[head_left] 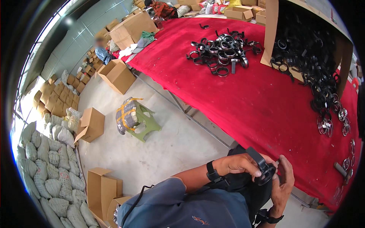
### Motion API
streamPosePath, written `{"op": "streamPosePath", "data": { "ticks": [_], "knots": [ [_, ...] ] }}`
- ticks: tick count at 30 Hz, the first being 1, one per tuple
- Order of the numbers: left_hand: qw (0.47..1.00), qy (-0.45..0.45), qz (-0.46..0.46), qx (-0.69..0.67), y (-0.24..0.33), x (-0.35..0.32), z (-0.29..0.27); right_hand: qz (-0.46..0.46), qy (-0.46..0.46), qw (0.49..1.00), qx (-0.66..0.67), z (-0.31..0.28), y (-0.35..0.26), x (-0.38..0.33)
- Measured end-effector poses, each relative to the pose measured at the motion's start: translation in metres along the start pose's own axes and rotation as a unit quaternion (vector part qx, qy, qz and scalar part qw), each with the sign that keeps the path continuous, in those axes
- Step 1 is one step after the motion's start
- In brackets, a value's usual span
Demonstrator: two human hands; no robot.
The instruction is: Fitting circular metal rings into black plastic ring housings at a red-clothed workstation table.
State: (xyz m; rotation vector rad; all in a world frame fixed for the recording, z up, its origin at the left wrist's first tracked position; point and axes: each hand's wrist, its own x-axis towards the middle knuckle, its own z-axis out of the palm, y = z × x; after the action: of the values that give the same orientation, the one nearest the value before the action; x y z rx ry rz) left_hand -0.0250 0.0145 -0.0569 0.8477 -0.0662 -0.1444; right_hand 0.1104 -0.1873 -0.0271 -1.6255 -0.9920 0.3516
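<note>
Black ring-shaped part (261, 169) with a broad flat tab sits between a worker's two bare hands, held above the lap beside the near edge of a long table draped in red cloth (235, 110). The left hand (238, 164) pinches the part from one side, thumb against the ring; the right hand (283, 185) meets it from the other, fingers curved in a narrow grip around its edge. Whether the right fingers also hold a small separate piece cannot be told. Dark straps circle both wrists.

Across the red cloth lies a loose heap of black and silvery rings (224, 49). To the right, a cardboard carton (270, 34) on its side spills a mass of black parts (304, 49) onto the table, with shiny metal rings (325, 126) lying near its mouth and a short grey bar (340, 170) closer to the worker.

On the pale floor at left, a green stool (146, 125) bears a tied cushion (126, 115) amid open boxes (118, 76); packed sacks (53, 174) line the side. Two other people (102, 54) appear in the background.
</note>
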Motion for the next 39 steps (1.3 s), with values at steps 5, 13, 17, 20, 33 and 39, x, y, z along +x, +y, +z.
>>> {"op": "streamPosePath", "data": {
  "ticks": [5,13,17,20,33,39],
  "knots": [
    [0.993,0.007,0.032,-0.114,-0.008,-0.003,-0.002,-0.070,-0.053,0.988,-0.127,0.002,-0.014,-0.001],
    [0.993,0.003,0.011,-0.115,-0.002,-0.003,0.010,-0.080,-0.040,0.979,-0.184,-0.010,-0.003,-0.008],
    [0.994,0.075,0.072,-0.028,0.036,-0.012,0.027,0.062,0.053,0.988,0.129,-0.010,0.005,0.007],
    [0.973,0.161,0.137,0.091,0.042,-0.017,0.017,0.060,0.016,0.921,0.385,-0.003,-0.004,0.021],
    [0.960,0.180,0.145,0.160,0.035,-0.006,0.023,0.124,-0.052,0.799,0.586,-0.005,0.011,0.008],
    [0.960,0.190,0.135,0.155,0.037,-0.006,0.025,0.154,-0.092,0.687,0.704,-0.008,0.010,0.014]
  ]
}}
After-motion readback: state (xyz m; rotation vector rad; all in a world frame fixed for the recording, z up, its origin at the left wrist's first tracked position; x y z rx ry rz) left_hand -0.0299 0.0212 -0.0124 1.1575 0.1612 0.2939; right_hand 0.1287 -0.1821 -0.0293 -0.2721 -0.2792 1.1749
